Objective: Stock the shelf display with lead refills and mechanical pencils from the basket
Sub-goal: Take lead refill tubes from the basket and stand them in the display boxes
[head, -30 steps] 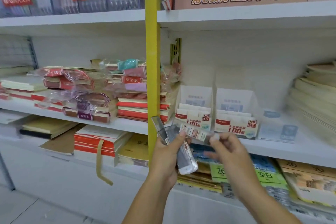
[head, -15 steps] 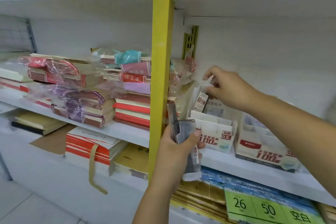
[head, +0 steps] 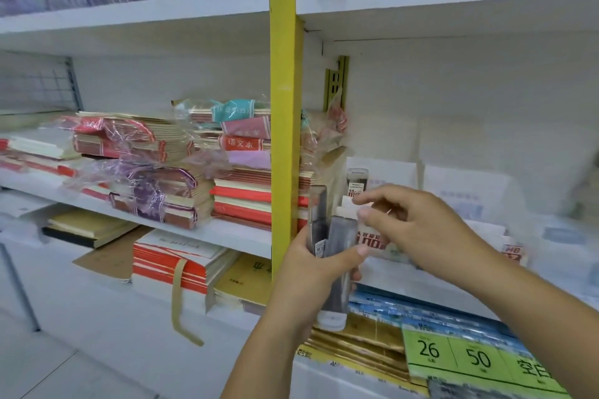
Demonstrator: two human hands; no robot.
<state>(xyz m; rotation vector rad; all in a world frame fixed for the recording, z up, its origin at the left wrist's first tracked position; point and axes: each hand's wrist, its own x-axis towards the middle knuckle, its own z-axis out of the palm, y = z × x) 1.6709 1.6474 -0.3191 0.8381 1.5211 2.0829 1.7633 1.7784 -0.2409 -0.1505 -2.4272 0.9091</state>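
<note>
**Inspector:** Left hand?

**Recorder:** The left hand (head: 316, 272) is gripping a bundle of lead refill cases (head: 338, 246). Fingers and thumb are wrapping round it and holding it upright in front of the shelf edge (head: 405, 282). The forearm is rising from the near bottom.

**Inspector:** Right hand?

**Recorder:** The right hand (head: 424, 230) is reaching in from the right with its fingers curling. Thumb and forefinger are nearly meeting just above the bundle's top. I cannot tell whether they are pinching anything, because of blur.

**Inspector:** Stock on the shelf?

**Recorder:** One refill case (head: 356, 181) is standing upright at the left end of the left display box (head: 385, 172), just beyond the hands.

**Inspector:** Clearances?

**Recorder:** The yellow post (head: 285, 107) is standing just left of the left hand, close beside the bundle. A second display box (head: 466, 191) is sitting right of the first. Open room is running from both boxes up to the upper shelf (head: 453, 3). Notebook stacks (head: 240, 191) are filling the bay left of the post.
</note>
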